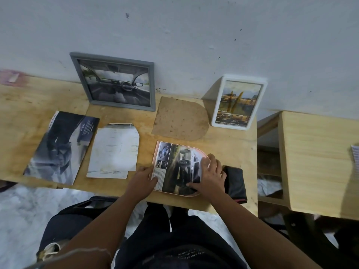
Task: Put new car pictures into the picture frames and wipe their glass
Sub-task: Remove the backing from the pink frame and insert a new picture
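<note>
Car picture, cut with one rounded end, lies on a pink-edged frame of the same shape at the near edge of our wooden worktop. Our left hand rests at the picture's left edge, its grip relaxed, fingers laid flat on the paper and thumb on the printed text. Our right hand presses down on the rounded right end, fingers spread. A folded black cloth lies just beside that hand, on its right. Beyond the frame lies a brown backing board, rounded likewise. Against the wall lean a grey frame showing a car interior and a white frame showing yellow cars. To our left lie a trimmed white sheet and a dark car brochure.
</note>
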{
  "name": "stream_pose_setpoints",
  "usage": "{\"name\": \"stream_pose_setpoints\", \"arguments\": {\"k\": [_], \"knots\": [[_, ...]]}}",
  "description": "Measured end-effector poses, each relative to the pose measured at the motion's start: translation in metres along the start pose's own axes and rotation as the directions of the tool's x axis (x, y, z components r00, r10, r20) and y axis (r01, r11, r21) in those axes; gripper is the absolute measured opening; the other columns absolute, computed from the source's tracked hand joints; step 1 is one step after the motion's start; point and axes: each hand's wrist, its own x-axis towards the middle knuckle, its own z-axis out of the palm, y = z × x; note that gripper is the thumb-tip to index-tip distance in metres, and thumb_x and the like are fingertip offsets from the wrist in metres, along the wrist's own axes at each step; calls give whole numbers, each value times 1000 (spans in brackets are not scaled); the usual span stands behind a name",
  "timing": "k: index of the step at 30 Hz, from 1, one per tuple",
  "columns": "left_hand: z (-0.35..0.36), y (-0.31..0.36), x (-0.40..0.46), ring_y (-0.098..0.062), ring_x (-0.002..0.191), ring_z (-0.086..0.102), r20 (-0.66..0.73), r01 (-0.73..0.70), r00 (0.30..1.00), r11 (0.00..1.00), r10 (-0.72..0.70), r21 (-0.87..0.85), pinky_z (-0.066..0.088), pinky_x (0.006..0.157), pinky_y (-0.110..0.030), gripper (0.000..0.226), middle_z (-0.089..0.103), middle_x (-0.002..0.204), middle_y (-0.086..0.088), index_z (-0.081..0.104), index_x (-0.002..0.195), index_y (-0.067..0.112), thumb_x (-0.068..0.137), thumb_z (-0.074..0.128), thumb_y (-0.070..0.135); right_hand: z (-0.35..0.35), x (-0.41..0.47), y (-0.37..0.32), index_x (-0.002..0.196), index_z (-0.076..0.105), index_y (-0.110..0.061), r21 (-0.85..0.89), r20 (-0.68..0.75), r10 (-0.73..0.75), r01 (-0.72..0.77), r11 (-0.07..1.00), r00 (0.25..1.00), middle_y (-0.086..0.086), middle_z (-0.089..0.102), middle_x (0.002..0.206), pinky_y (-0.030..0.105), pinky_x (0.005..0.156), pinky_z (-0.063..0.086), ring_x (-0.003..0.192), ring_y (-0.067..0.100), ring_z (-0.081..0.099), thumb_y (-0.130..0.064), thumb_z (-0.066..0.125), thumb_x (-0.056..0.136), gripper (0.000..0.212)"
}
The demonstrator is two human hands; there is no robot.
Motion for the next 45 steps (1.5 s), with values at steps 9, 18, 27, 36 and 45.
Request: {"name": "stream_pose_setpoints", "arguments": {"k": [9, 18, 27, 36, 45], "knots": [[-12, 3, -2, -32, 118, 59, 55, -1, 998, 998, 4, -60, 45, 92, -34, 36, 56, 131, -11, 64, 127, 10, 97, 65, 32, -7, -31, -2, 145, 48, -38, 493, -250, 4, 124, 861, 968, -11, 55, 141, 47, 111, 37, 133, 14, 49, -29, 74, 89, 62], [-69, -10, -16, -8, 80, 68, -117, -2, 988, 742, -102, -670, 48, 72, -25, 6, 74, 89, 3, 71, 97, 17, 99, 65, 16, -68, -18, -63, 151, 42, -31, 863, -151, -43, 153, 481, 988, -7, 66, 130, 33, 93, 60, 113, 8, 68, -5, 76, 91, 74], [-150, -133, -42, -9, 92, 67, -382, -33, 842, 670, -381, -741, 55, 81, -36, 44, 69, 110, 9, 53, 135, 30, 96, 69, 14, -85, 32, -258, 115, 68, -19, 653, -123, -250, 268, 708, 960, 2, 76, 81, 25, 53, 55, 58, 12, 70, -12, 70, 95, 22], [-179, -245, -51, -4, 77, 70, -329, 122, 733, 591, -595, -797, 55, 69, -22, 21, 68, 84, 12, 68, 104, 29, 94, 69, 9, -34, 86, -430, 128, 68, -16, 558, 36, -331, 255, 790, 943, 2, 72, 104, 40, 90, 60, 93, 24, 70, -17, 69, 95, 33], [-175, -275, -30, -41, 121, 55, -454, 348, 803, 922, -387, -170, 48, 98, -52, 58, 57, 137, -16, 54, 143, 20, 90, 70, 36, -17, 93, -391, 153, 36, -31, 239, -95, -284, 299, 924, 954, 3, 41, 157, 50, 112, 43, 142, 31, 41, -33, 62, 95, 64]]}}
